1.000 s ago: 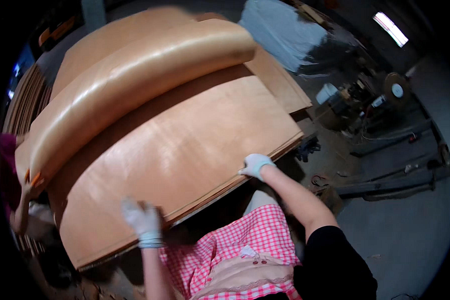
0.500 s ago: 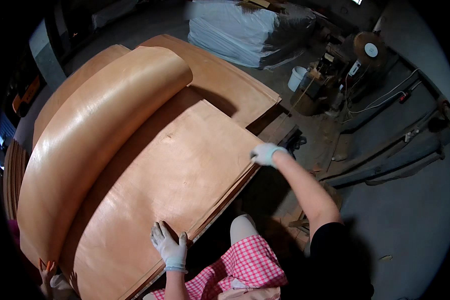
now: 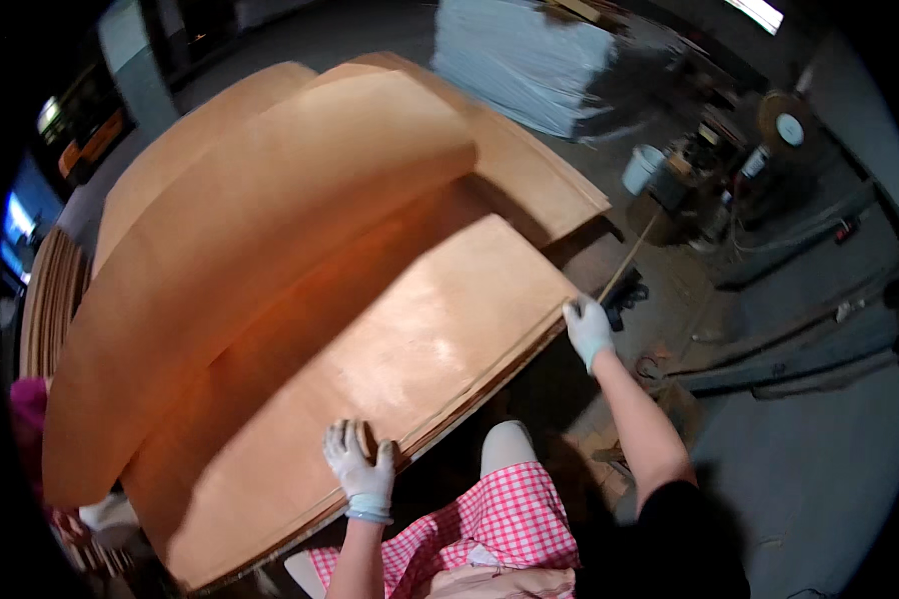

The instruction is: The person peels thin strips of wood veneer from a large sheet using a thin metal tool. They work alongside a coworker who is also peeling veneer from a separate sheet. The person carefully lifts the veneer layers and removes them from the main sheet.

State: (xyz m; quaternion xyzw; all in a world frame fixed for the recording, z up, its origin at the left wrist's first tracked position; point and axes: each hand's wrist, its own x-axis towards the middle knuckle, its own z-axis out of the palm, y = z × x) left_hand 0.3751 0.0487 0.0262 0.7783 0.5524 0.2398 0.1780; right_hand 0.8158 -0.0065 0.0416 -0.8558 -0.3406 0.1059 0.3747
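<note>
A stack of wood veneer sheets (image 3: 410,349) lies in front of me, and a large veneer sheet (image 3: 270,220) arches up over its far side. My left hand (image 3: 358,467), in a white glove with soiled fingertips, rests on the top sheet by the near edge, fingers apart and holding nothing. At the stack's right corner, my right hand (image 3: 589,331), also gloved in white, has its fingers bent over the edge of the sheets. Its fingertips are partly hidden.
Another veneer stack (image 3: 539,170) lies behind. A co-worker in a magenta garment (image 3: 30,419) is at the far left, beside upright sheets (image 3: 50,299). To the right are a white bucket (image 3: 643,169), a machine with a round disc (image 3: 791,128) and metal beams (image 3: 799,364). A wrapped pile (image 3: 519,65) stands behind.
The arched sheet has flattened out and spread wider, its shadowed underside now showing. The view has shifted. My right hand has come from above the corner to its edge; my left stays flat near the edge.
</note>
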